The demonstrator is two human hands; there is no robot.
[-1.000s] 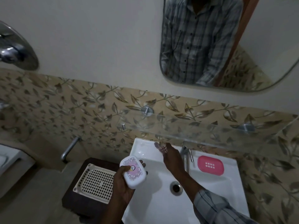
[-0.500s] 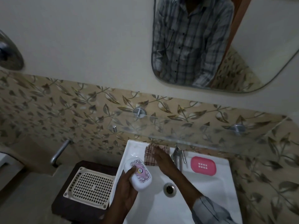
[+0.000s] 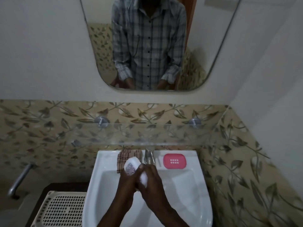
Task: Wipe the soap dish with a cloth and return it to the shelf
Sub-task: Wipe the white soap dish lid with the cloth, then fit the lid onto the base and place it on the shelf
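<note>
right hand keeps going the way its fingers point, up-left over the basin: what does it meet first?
Likely the white soap dish it already touches; past that, the checked cloth on the sink rim. Depth unclear for the right hand.

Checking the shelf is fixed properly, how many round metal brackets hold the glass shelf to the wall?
2: one round metal bracket on the left, one on the right, both behind the clear glass shelf. No others visible.

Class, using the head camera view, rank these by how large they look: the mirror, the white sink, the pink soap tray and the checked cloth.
1. mirror
2. white sink
3 and 4. pink soap tray and checked cloth: unsure, since the soap dish and hands hide part of the cloth.
</note>
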